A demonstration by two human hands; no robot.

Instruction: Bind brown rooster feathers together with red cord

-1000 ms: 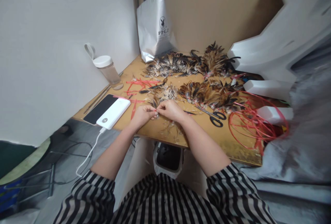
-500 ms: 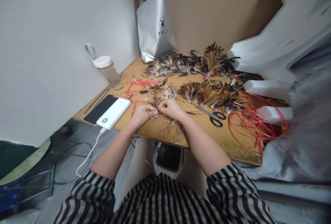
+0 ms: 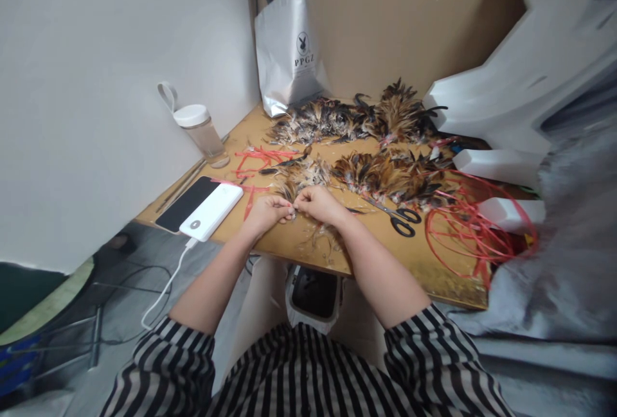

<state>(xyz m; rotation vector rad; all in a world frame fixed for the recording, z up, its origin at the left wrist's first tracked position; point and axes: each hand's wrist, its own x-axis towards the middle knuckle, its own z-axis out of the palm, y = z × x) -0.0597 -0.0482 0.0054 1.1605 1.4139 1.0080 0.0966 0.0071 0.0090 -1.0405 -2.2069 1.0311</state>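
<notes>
My left hand (image 3: 268,213) is closed in a pinch on the base of a small feather bunch (image 3: 287,187), whose brown and pale tips point away from me. My right hand (image 3: 318,204) meets it, thumb and finger pinched at the same base; whatever is between those fingers is too small to make out. Just beyond lie pale feathers (image 3: 315,169) and a row of brown feather bunches (image 3: 380,173). Black-handled scissors (image 3: 403,221) rest to the right of my right hand. Red strips (image 3: 258,160) lie beyond my left hand.
A tangle of red strips (image 3: 463,230) covers the table's right end. More feathers (image 3: 337,118) lie at the back by a silver bag (image 3: 289,51). At left are a cup (image 3: 205,134), a phone (image 3: 180,205) and a cabled power bank (image 3: 212,211). A bin (image 3: 314,295) stands below.
My right hand has shifted very slightly at the pinched feather base. My left hand has stayed almost in place, and the things on the table have not moved.
</notes>
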